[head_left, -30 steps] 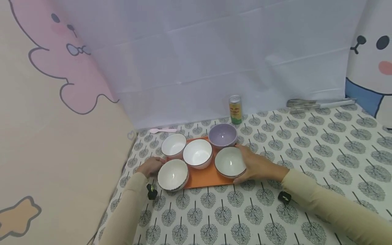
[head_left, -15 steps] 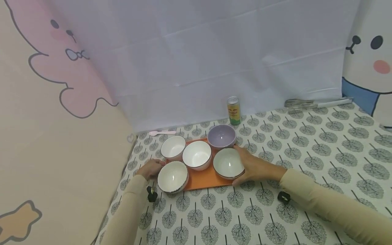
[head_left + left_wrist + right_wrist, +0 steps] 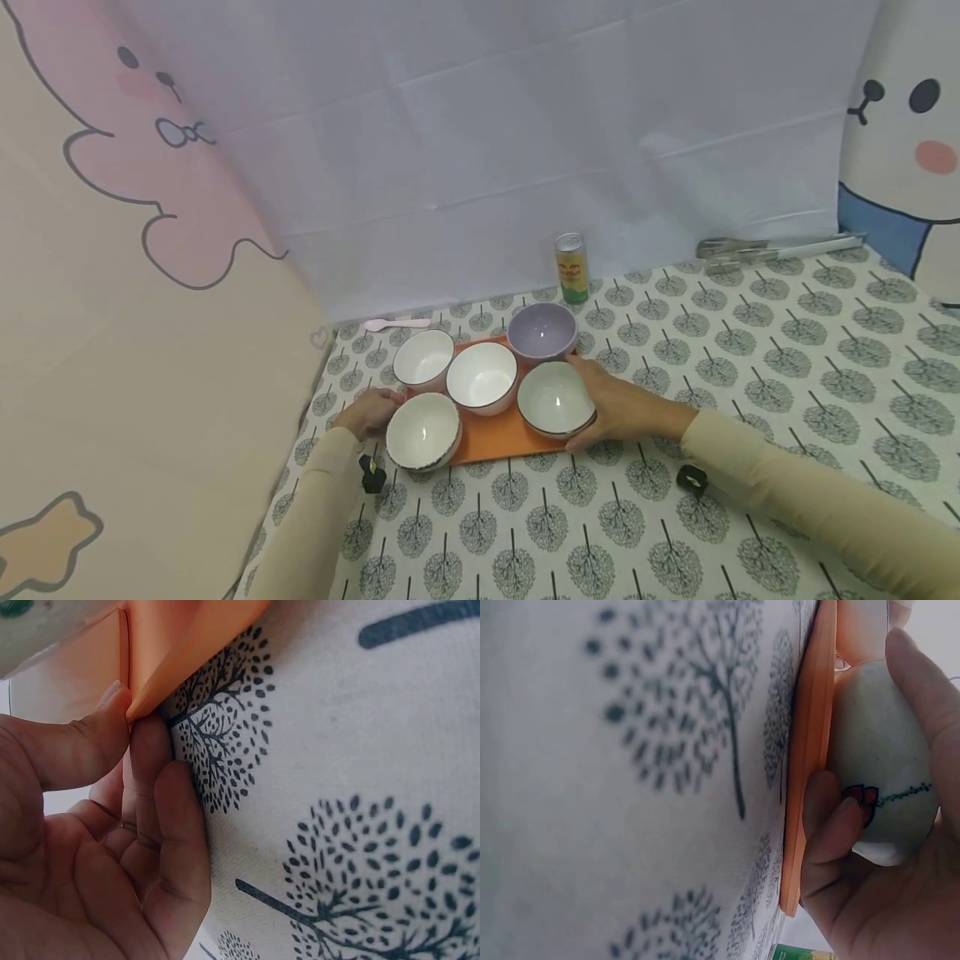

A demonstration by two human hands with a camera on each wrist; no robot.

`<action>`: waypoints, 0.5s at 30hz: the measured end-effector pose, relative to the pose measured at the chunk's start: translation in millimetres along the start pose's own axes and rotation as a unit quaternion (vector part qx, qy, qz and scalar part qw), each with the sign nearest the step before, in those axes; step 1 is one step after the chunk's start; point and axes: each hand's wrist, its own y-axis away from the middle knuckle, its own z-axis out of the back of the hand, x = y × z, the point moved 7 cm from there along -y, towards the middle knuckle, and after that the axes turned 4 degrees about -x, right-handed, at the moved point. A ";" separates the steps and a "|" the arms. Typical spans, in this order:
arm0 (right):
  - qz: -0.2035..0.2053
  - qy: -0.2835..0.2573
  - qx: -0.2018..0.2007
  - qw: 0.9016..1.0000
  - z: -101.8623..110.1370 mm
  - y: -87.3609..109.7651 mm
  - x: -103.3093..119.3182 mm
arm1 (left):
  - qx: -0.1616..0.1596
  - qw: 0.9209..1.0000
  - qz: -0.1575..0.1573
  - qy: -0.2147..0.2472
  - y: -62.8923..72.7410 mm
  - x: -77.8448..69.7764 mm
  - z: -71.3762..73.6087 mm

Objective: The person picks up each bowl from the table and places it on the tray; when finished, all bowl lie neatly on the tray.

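Observation:
An orange tray [image 3: 498, 440] carries several bowls. My left hand [image 3: 371, 410] is at its left end; in the left wrist view the thumb and index finger pinch the tray's edge [image 3: 176, 664]. My right hand [image 3: 618, 404] curls round the right side of a pale green bowl [image 3: 553, 398]. In the right wrist view its thumb lies along that bowl [image 3: 881, 742], which bears a red flower and a dotted green line, and the fingertips sit beside the tray's rim [image 3: 810, 727]. A white bowl with a dark speckled rim [image 3: 423, 432] stands nearest my left hand.
Two white bowls [image 3: 423, 358] [image 3: 482, 377] and a purple bowl [image 3: 542, 332] share the tray. Behind it are a pink spoon [image 3: 397, 323] and an upright drink can [image 3: 572, 268]. Metal and white utensils [image 3: 780, 250] lie at the back right, near a white cloth backdrop [image 3: 480, 150].
The right hand and the pale green bowl have shifted slightly left on the tray. The left hand keeps its place at the tray's edge, and the head view has tilted a little.

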 end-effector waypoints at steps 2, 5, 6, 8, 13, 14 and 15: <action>-0.002 -0.003 -0.001 1.000 0.0 0.0 -0.4 | -0.004 1.000 -0.002 -0.005 -0.5 -0.1 0.1; 0.000 -0.009 0.001 1.000 -1.5 -0.7 -0.1 | -0.012 1.000 -0.006 -0.015 1.8 2.3 0.9; 0.000 -0.008 0.002 1.000 -2.1 -1.0 -0.4 | -0.015 1.000 -0.010 -0.021 2.9 3.2 1.4; 0.003 -0.011 0.006 1.000 -2.5 -0.9 -0.4 | -0.027 0.999 -0.014 -0.030 5.7 4.6 2.0; -0.009 -0.015 0.015 1.000 -0.4 -1.7 -1.4 | -0.062 0.997 -0.027 -0.048 15.0 4.3 6.2; -0.012 -0.013 0.017 1.000 0.3 -1.7 -1.6 | -0.067 0.996 -0.032 -0.050 17.4 3.8 7.1; -0.014 -0.014 0.019 1.000 0.9 -1.8 -1.4 | -0.071 0.996 -0.031 -0.052 19.3 3.9 8.1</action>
